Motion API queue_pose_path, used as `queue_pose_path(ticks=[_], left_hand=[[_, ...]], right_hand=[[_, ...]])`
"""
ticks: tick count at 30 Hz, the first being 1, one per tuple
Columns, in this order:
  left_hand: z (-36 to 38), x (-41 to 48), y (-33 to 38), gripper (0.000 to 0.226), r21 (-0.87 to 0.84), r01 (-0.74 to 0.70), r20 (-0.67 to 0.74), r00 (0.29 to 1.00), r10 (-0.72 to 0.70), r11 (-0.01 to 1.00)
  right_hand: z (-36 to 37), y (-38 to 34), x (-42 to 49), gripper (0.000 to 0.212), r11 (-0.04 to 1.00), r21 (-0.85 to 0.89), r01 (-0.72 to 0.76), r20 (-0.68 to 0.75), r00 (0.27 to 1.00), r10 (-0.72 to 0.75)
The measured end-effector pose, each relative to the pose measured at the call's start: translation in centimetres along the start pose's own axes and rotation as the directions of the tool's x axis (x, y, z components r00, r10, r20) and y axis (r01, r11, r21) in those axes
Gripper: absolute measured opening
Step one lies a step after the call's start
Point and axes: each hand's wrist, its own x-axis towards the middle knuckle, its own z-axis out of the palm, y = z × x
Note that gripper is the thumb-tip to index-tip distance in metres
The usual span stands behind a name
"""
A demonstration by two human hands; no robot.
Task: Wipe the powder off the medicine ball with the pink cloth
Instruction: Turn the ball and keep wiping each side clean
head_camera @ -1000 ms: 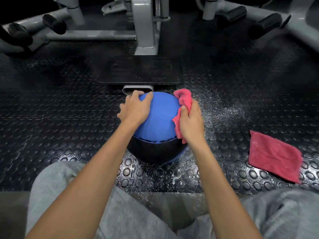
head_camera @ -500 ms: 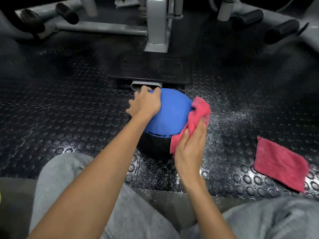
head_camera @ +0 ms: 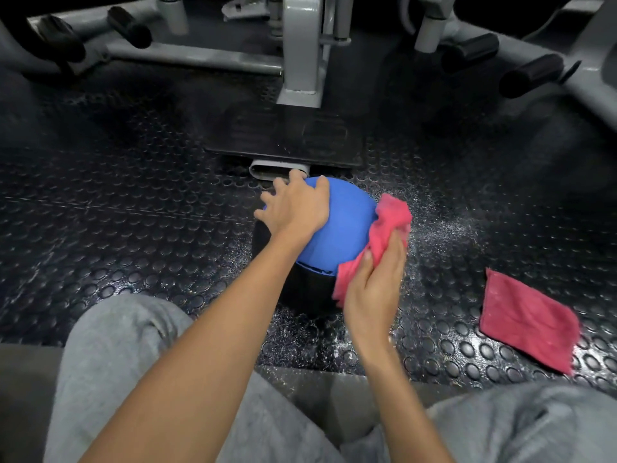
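A blue and black medicine ball [head_camera: 344,225] sits on the studded black floor mat in front of my knees. My left hand [head_camera: 295,208] rests spread over its upper left side, fingers curved over the top. My right hand [head_camera: 375,285] grips a bunched pink cloth [head_camera: 384,228] and presses it against the ball's right side, low near the seam between blue and black. The ball's lower right is hidden behind the cloth and hand.
A second pink cloth [head_camera: 526,319] lies flat on the mat to the right. White powder [head_camera: 440,225] is scattered on the floor right of and below the ball. Grey gym machine frames [head_camera: 302,55] with black padded rollers [head_camera: 531,75] stand behind. My grey-trousered knees fill the bottom.
My right hand has slid with the cloth from the ball's upper right down to its lower right side. The left hand stayed on the ball's top left.
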Motion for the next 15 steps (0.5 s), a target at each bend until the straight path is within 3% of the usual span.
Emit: queue_pose_path(ticks=[3,7,12,15], left_hand=[[0.2,-0.1,0.5,0.045,0.024,-0.063,0.020,0.998,0.062,0.998],[0.7,-1.2,1.3,0.045,0.120,-0.175,0.035,0.984,0.172,0.977],[1.5,-2.2,1.7,0.044,0.175,-0.210,-0.008,0.977,0.215,0.962],[1.4,-2.0,1.7,0.044,0.166,-0.193,-0.002,0.981,0.196,0.967]], right_hand=[[0.3,0.5,-2.9,0.055,1.000,0.011,0.004,-0.047,0.999,-0.003],[-0.2,-0.4,0.6,0.053,0.997,0.032,0.070,-0.063,0.996,-0.068],[-1.0,-0.8,8.2,0.042,0.999,0.037,-0.014,0.110,0.994,0.010],[-1.5,-0.9,8.4,0.040,0.999,0.017,-0.038,0.126,0.991,0.036]])
